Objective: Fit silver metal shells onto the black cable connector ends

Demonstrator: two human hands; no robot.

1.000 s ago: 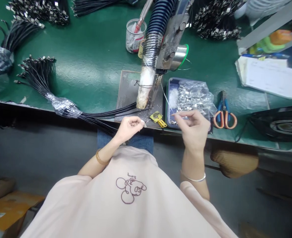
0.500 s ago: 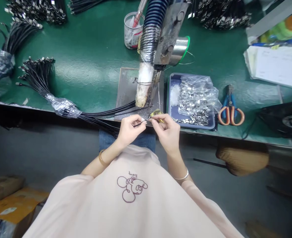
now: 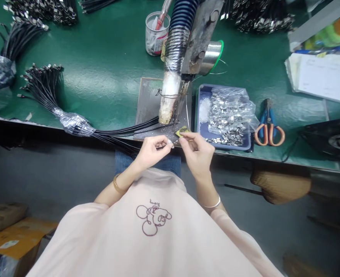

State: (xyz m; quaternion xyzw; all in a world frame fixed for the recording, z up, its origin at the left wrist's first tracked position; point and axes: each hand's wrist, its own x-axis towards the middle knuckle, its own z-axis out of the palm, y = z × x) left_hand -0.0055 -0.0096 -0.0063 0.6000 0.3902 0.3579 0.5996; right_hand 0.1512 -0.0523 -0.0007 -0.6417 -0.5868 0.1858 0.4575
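Small pale piece (image 3: 170, 144) sits pinched in the left hand (image 3: 154, 150); the right hand's (image 3: 198, 152) fingers curl, closure and hold unclear. Fine positioning seems in hand; next calls for steadiness.

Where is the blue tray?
In the head view, the blue tray sits right of centre on the green bench, between the right hand and the orange-handled pliers.

Left hand (image 3: 153, 152): fingers curled, thumb and forefinger pinched.
Right hand (image 3: 198, 154): thumb and forefinger pinched.
Fingertip spacing: near, apart.
Left forearm (image 3: 106, 194): slanted rightward.
Right forearm (image 3: 208, 188): slanted leftward.
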